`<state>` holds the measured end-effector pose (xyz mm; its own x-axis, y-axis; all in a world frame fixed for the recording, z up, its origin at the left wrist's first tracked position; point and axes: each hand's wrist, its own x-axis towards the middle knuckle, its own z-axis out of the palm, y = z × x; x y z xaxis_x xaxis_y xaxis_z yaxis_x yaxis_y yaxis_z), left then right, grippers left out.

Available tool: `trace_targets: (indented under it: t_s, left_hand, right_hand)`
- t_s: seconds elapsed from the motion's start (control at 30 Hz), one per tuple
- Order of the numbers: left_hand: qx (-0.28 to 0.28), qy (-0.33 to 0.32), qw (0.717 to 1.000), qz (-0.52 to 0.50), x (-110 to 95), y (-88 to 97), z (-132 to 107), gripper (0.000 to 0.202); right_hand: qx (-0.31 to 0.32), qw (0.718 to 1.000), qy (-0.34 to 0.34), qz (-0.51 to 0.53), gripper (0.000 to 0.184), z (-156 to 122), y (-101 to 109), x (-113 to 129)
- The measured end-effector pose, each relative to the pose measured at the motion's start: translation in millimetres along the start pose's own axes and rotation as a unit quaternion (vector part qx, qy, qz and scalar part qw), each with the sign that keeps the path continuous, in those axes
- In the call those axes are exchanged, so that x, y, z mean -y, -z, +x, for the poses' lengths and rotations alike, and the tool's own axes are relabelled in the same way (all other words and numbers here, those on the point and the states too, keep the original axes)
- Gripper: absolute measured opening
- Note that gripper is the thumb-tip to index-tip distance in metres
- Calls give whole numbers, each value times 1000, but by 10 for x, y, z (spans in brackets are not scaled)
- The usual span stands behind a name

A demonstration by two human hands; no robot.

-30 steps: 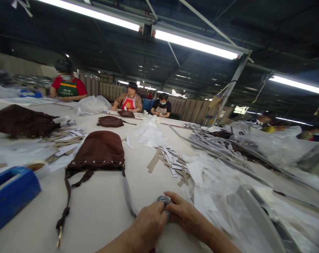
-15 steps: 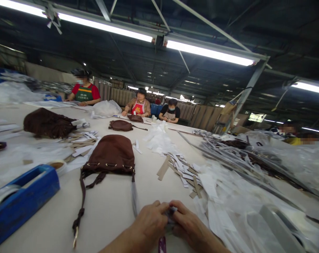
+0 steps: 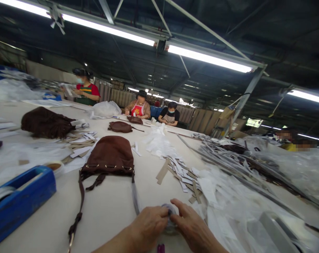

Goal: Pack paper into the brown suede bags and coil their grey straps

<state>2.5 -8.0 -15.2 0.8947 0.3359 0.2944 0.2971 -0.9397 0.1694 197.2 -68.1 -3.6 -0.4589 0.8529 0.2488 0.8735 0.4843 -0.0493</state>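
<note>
Low in the middle of the view, my left hand point(image 3: 149, 225) and my right hand point(image 3: 191, 228) meet on a small grey wrapped bundle point(image 3: 170, 219) at the end of a bag strap. Both hands pinch it with closed fingers. The grey-wrapped strap point(image 3: 135, 196) runs from the bundle up to a brown suede drawstring bag point(image 3: 108, 154) lying flat on the white table point(image 3: 109, 211). The bag's other strap point(image 3: 79, 207), bare and brown, trails toward the near edge.
A blue tape dispenser point(image 3: 19, 200) sits at the near left. Card strips point(image 3: 180, 172) and clear plastic bags point(image 3: 228, 200) cover the right side. More brown bags point(image 3: 45, 123) lie farther back. Three workers point(image 3: 138, 105) are at the far end.
The view shifted slightly left then settled. My hands stayed together on the grey bundle, turning it a little; a worker at the far left has lifted something up.
</note>
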Motion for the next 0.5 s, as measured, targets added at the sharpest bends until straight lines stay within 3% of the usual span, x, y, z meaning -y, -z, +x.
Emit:
trace_targets:
  t_s: [0.1, 0.27, 0.37, 0.5]
  left_hand:
    - [11, 39, 999, -10, -81, -79, 38, 23]
    - [-7, 61, 998, -32, -55, -104, 48, 21]
    - [-23, 67, 996, -62, 47, 0, -17, 11]
    - [-34, 65, 993, -90, 215, 202, -125, 6]
  right_hand:
    - [-25, 1000, -5, 10, 43, 24, -193, 37]
    - [-2, 990, -28, 139, 24, 132, -402, -2]
    - [2, 983, 1, 183, 14, 168, -408, -95]
    - [6, 971, 48, 236, 9, 246, -262, -96]
